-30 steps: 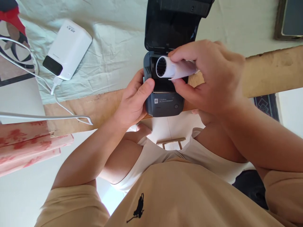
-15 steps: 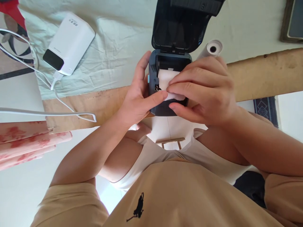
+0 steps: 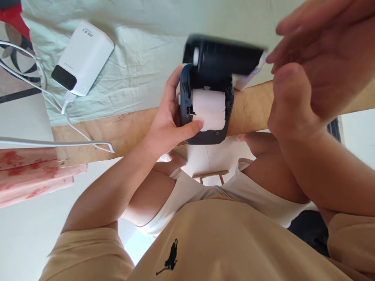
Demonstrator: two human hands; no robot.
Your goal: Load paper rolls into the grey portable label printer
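Observation:
A small dark label printer (image 3: 209, 137) is gripped at its left side by my left hand (image 3: 166, 125), whose thumb presses the lower left of the white paper (image 3: 209, 109) inside it. The printer's black lid (image 3: 228, 54) is partly lowered over the body and smeared by motion. To the right of the lid, my right hand (image 3: 316, 66) is raised with fingers stretched out, holding nothing. Its fingertips are close to the lid's right edge; whether they touch, I cannot tell. A white paper roll (image 3: 244, 80) lies behind the lid, mostly hidden.
A white power bank (image 3: 83, 58) with a plugged-in white cable (image 3: 68, 101) lies on the pale green cloth (image 3: 140, 50) at left. The wooden table edge (image 3: 117, 130) runs beneath the printer. Pink patterned fabric (image 3: 35, 171) hangs at lower left.
My right hand has left the paper and moved up and right, its fingers now extended. The lid has swung partway down. My left hand still holds the printer, which is shifted slightly left.

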